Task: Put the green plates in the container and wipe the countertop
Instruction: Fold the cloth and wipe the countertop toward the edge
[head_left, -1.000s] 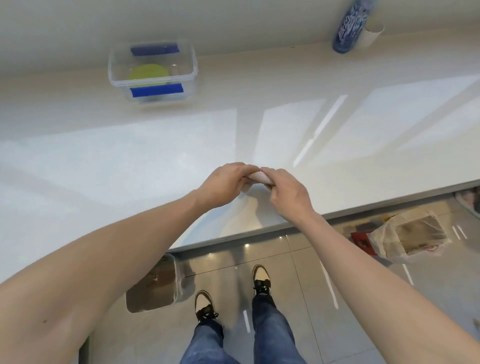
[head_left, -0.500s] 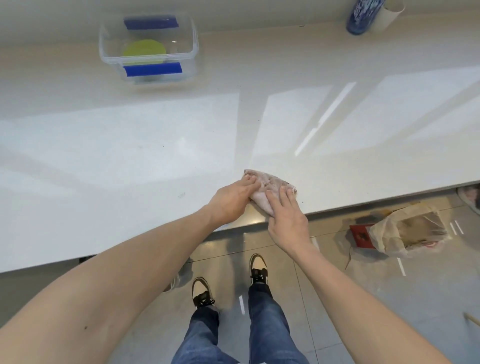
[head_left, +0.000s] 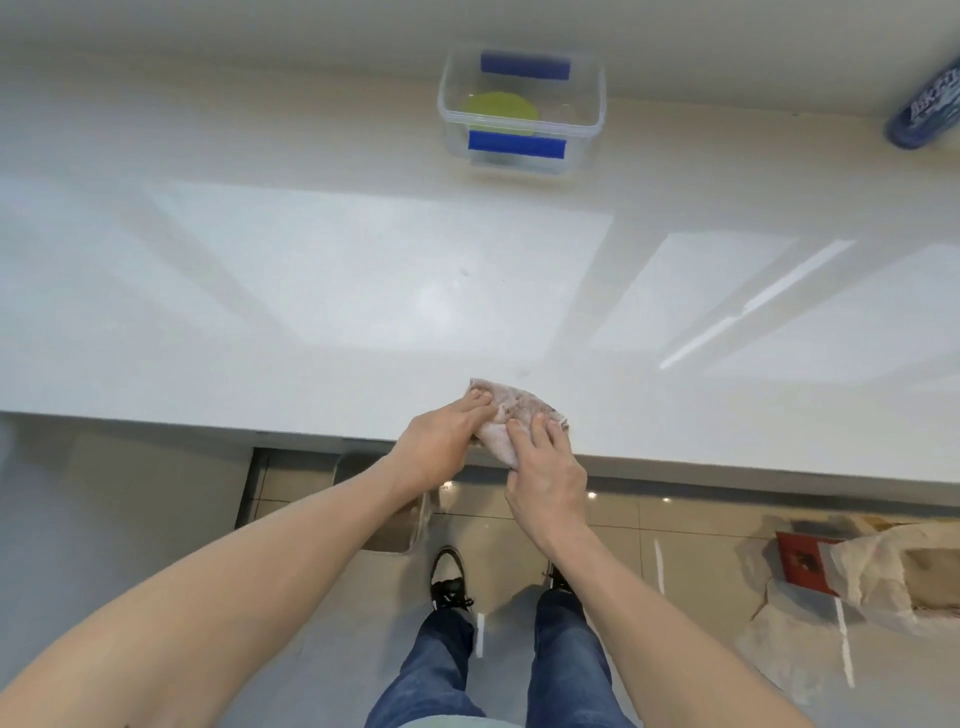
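Both hands now press the cloth flat at the desk's near edge instead of bunching it. Left hand and right hand lie spread on it, fingers loosely pinning it. Soft, limp, light; best held under flat palms. Green plate sits inside the clear, rigid container, well apart.

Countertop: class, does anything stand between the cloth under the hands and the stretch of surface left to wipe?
Nothing visible does. The cloth lies at the near edge under the left hand and right hand; the countertop is bare up to the container by the wall.
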